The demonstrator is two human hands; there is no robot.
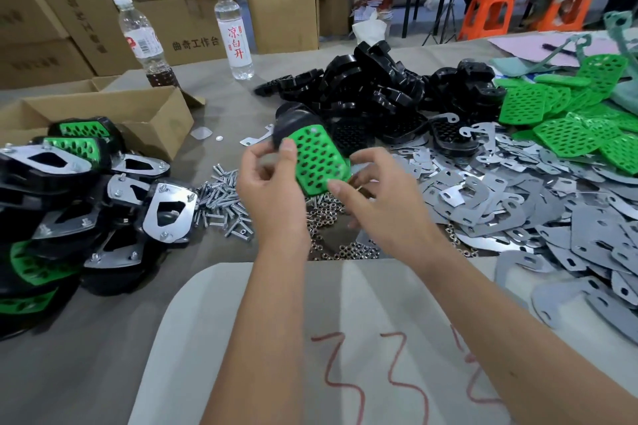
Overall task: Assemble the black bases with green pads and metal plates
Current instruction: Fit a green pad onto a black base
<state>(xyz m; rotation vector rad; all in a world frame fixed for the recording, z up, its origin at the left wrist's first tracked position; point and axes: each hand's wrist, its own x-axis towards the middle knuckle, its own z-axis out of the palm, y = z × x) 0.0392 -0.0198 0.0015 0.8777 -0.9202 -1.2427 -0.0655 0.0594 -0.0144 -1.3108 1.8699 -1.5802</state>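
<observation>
— Left hand point(272, 190)?
— Gripping base point(293, 121) with pad point(319, 162) seated, raised over bolts point(224, 198) and nuts point(331, 214).
— Right hand point(376, 197)?
— Fingers curled, pinching pad's lower edge. Plates point(518, 190) heaped right.

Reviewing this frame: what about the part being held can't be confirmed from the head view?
- Back of the black base: faces away, behind the green pad.
- Whether a metal plate is on it: hidden.
- Right hand fingertips: partly behind the pad.
- Nuts: partly hidden by both wrists.

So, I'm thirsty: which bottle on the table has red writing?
The right-hand bottle, white label with red characters; the other bottle stands left, beside the box.
</observation>
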